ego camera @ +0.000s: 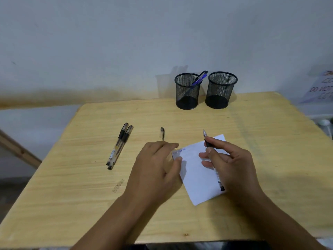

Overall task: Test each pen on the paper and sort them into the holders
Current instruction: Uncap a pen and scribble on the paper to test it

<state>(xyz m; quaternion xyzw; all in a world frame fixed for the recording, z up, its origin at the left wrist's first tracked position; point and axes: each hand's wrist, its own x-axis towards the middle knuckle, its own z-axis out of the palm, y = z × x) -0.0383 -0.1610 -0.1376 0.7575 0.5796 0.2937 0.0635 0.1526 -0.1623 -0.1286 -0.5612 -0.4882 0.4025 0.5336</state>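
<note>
A white paper slip (pixel 194 170) with small blue scribbles near its far left corner lies on the wooden table (pixel 90 195). My right hand (pixel 232 165) pinches an uncapped black pen (pixel 207 141) over the paper, silver tip pointing away. My left hand (pixel 155 165) rests at the paper's left edge, thumb touching it. A black pen cap (pixel 162 134) sticks out from its fingers. Two capped black pens (pixel 119 147) lie side by side to the left. The left mesh holder (pixel 187 91) has blue pens in it. No pen shows in the right mesh holder (pixel 220 90).
Both holders stand at the table's back edge against a pale wall. A paper sign (pixel 320 87) with writing and white items lie beyond the table's right side. A wooden bar (pixel 19 150) slants off the left edge.
</note>
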